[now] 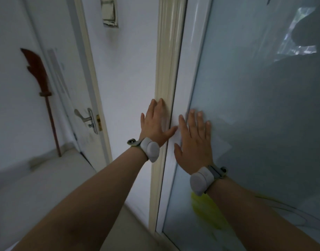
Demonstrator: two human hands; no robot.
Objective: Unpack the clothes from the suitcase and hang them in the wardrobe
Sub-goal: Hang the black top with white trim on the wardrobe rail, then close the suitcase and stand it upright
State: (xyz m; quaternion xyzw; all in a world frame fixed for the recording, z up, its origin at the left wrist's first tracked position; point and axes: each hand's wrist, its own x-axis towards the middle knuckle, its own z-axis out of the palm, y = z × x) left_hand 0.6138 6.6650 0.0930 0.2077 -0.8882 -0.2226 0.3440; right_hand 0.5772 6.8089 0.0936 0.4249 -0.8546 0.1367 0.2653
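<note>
A frosted-glass sliding wardrobe door (255, 105) with a white frame fills the right half of the view. It is shut against a cream side post (164, 60). My left hand (155, 122) lies flat, fingers straight, on the post at the door's edge. Flat on the door's white frame and glass rests my right hand (193, 140), fingers spread. Both wrists carry grey bands. A yellow-green shape (206, 211) shows blurred through the glass low down. No suitcase or clothes are in view.
A white room door (79, 87) with a metal lever handle (85, 118) stands open at the left. A dark red wooden toy halberd (43, 91) leans against the left wall. A light switch (109, 11) sits on the wall above. Pale floor (47, 187) lies below.
</note>
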